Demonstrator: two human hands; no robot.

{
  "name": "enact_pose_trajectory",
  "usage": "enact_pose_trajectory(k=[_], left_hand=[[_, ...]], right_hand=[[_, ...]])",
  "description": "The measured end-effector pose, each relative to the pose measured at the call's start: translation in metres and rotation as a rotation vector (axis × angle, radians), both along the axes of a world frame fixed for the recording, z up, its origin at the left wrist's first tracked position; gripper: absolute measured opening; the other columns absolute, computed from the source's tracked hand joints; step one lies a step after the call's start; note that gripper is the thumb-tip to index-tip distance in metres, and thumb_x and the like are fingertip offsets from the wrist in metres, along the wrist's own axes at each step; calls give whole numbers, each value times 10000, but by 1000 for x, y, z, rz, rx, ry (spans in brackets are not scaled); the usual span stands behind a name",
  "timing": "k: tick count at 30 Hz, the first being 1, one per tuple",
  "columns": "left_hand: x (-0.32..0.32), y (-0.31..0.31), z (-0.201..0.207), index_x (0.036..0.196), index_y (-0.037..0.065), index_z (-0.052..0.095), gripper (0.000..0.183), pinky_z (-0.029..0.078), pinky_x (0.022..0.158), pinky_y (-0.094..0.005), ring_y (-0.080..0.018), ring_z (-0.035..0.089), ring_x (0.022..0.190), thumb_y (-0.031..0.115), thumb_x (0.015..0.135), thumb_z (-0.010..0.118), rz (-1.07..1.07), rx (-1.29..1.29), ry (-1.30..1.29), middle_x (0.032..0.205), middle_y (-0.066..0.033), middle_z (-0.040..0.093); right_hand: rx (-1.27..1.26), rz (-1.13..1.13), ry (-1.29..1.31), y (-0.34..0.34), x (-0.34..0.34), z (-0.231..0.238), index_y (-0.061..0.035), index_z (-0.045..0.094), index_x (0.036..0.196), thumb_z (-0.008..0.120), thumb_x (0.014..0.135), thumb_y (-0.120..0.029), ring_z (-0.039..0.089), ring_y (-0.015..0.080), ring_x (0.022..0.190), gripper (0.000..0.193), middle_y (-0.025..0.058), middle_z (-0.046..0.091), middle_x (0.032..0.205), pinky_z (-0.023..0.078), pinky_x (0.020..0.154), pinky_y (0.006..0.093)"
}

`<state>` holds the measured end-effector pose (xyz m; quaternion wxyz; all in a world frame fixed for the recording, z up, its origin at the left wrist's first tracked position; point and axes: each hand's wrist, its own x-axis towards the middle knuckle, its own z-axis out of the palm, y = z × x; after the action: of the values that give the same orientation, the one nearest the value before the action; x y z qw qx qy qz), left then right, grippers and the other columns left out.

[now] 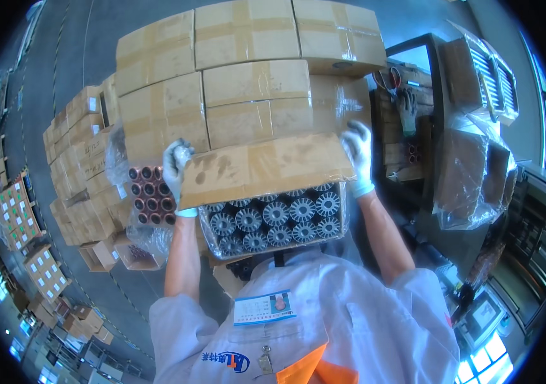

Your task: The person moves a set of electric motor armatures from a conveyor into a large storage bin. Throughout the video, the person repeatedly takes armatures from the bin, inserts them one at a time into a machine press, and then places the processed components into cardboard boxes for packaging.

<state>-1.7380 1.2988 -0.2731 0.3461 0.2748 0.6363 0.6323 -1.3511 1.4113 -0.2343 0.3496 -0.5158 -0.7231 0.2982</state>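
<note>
In front of my chest is an open cardboard carton (347, 225) lined with clear plastic. Rows of dark grey toothed metal parts (275, 214) stand in it, their round, finned ends facing up. The carton's brown flap (266, 165) is raised along the far side, with tape across it and dark smudges. My left hand (177, 168), in a white glove, is closed at the flap's left end, with something clear and shiny by its fingertips. At the right end, my gloved right hand (358, 153) has its fingers curled around the flap's edge.
Taped cartons (254, 83) are stacked just beyond the flap. To the left, copper-coloured cylinders (152, 195) stand beside more cartons (87, 163). On the right are a dark rack frame (436, 83), scissors (388, 80), a hanging glove (407, 112) and a plastic-wrapped open box (474, 173).
</note>
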Motion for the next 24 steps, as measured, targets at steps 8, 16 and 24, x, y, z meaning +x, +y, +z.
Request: enact_pose_trajectory(k=[8, 16, 24], left_hand=[[-2, 31, -20, 1261, 1, 554, 360, 541, 861, -310, -206, 640, 947, 21, 912, 639, 162, -101, 383, 1108, -119, 645], [-8, 8, -47, 1268, 28, 575, 336, 515, 942, -329, -206, 633, 1086, 164, 962, 610, -235, -549, 394, 1201, -135, 667], [34, -56, -53, 1308, 38, 559, 379, 508, 967, -343, -214, 619, 1125, 218, 976, 588, 17, -375, -38, 1247, -148, 643]], right_hand=[[-334, -241, 407, 59, -48, -33, -5, 604, 1051, 546, 1035, -178, 562, 124, 736, 183, 66, 655, 880, 491, 686, 289], [-1192, 63, 375, 68, -1, -82, 38, 656, 1183, 575, 1020, -342, 631, 99, 875, 421, 51, 705, 1031, 529, 795, 276], [-857, -251, 405, 49, -2, -112, 48, 690, 1139, 646, 987, -348, 625, 116, 868, 427, 58, 711, 1051, 513, 767, 261]])
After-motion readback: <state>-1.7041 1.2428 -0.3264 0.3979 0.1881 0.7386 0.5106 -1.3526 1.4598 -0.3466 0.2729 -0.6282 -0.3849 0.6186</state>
